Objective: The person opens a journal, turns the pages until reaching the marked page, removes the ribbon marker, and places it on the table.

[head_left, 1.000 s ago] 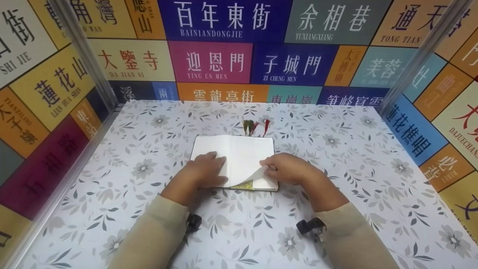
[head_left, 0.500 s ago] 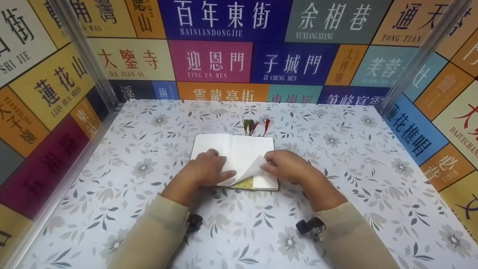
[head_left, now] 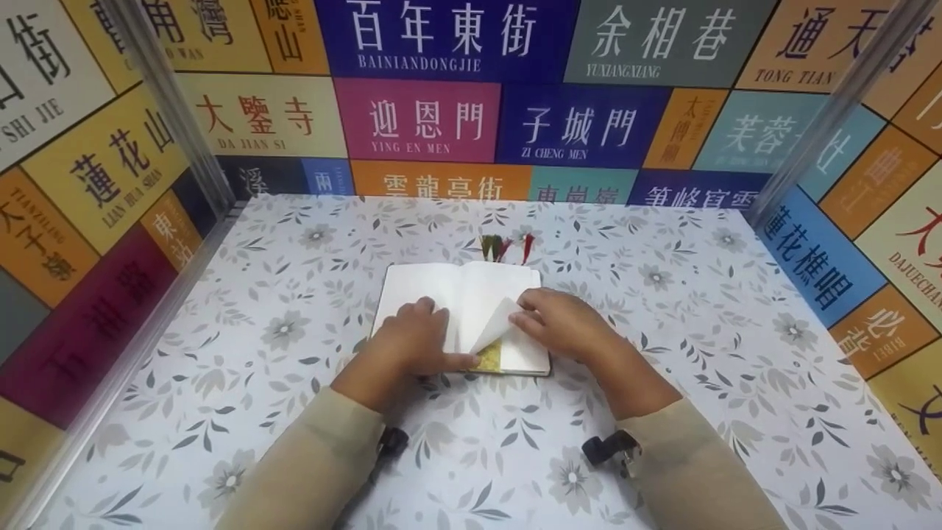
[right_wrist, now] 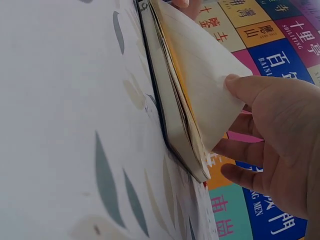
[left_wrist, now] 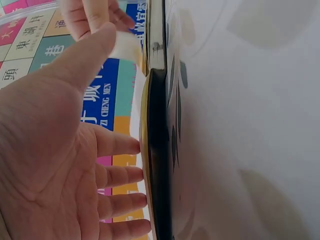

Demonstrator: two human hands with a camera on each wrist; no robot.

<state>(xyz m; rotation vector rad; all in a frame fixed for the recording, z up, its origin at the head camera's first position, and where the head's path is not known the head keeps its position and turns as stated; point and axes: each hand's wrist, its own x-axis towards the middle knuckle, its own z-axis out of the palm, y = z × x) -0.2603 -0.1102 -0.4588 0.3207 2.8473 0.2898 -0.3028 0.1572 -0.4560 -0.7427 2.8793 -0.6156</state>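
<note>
An open notebook (head_left: 423,283) with blank white pages lies flat on the table. On its left page rests my left hand (head_left: 412,338), fingers spread, thumb reaching past the spine along the bottom edge. My right hand (head_left: 563,324) pinches the lower right corner of a page (head_left: 491,327) between thumb and fingers and holds it lifted. Beneath that page a yellow patterned strip (head_left: 489,359) shows. In the right wrist view, the raised page (right_wrist: 205,65) slants up from the block of pages. The left wrist view has my left fingertips (left_wrist: 135,172) touching the notebook.
Green tassels (head_left: 491,246) and a red tassel (head_left: 528,246) stick out beyond the notebook's top edge. A floral white cloth (head_left: 294,258) covers the table. Printed panels (head_left: 423,121) with signs stand behind, and clear corner strips (head_left: 176,110) run up the sides.
The right hand has lifted the page corner and drawn it up and slightly left, uncovering more of the yellow strip. My left thumb has stretched right across the bottom edge.
</note>
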